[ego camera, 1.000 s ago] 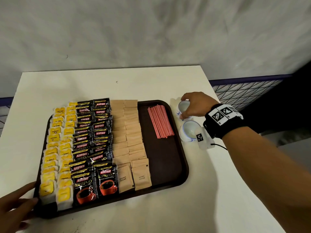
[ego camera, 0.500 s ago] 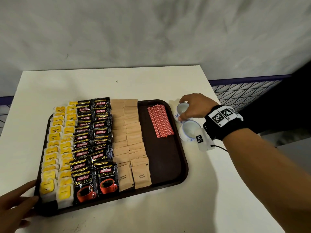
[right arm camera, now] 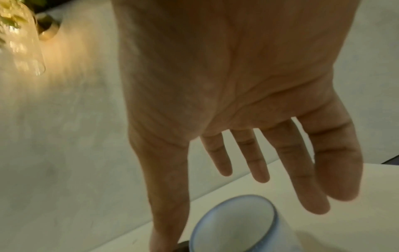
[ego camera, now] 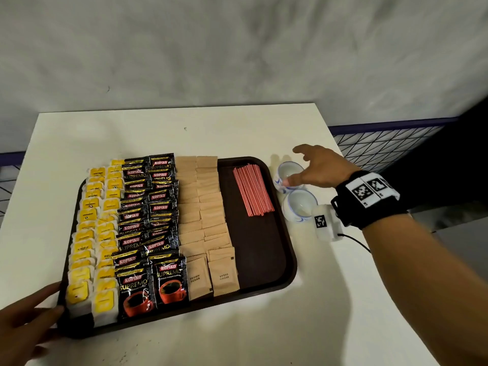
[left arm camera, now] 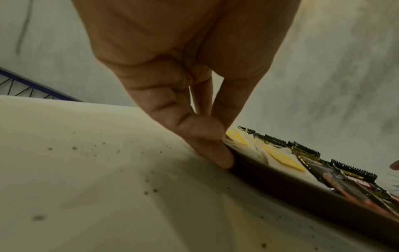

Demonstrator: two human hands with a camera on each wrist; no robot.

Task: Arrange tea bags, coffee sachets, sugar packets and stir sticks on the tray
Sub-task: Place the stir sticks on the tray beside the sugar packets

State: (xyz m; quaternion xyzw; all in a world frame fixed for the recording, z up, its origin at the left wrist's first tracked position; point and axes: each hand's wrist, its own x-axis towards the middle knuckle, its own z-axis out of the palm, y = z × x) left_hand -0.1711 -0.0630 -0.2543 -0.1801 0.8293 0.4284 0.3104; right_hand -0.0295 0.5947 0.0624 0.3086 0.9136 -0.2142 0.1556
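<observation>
A dark brown tray (ego camera: 258,260) on the white table holds two rows of yellow tea bags (ego camera: 89,233), two rows of black coffee sachets (ego camera: 148,220), two rows of brown sugar packets (ego camera: 208,220) and a bundle of red stir sticks (ego camera: 252,191). My left hand (ego camera: 39,310) lies at the tray's near left corner, and its straight fingers (left arm camera: 207,136) touch the rim (left arm camera: 280,184). My right hand (ego camera: 307,165) hovers over the far cup (ego camera: 286,170) with fingers (right arm camera: 248,162) spread, holding nothing. Its thumb is beside the cup's rim (right arm camera: 233,225).
Two small white cups with blue patterns stand just right of the tray, the near one (ego camera: 299,207) under my wrist. The table's right edge (ego camera: 335,143) lies close behind them, with a blue-framed wire mesh (ego camera: 383,143) beyond. Bare table top (ego camera: 158,133) lies behind the tray.
My right hand gripped the far cup before. It has let go, and its fingers have spread and lifted above the cup. The left hand stays at the tray corner.
</observation>
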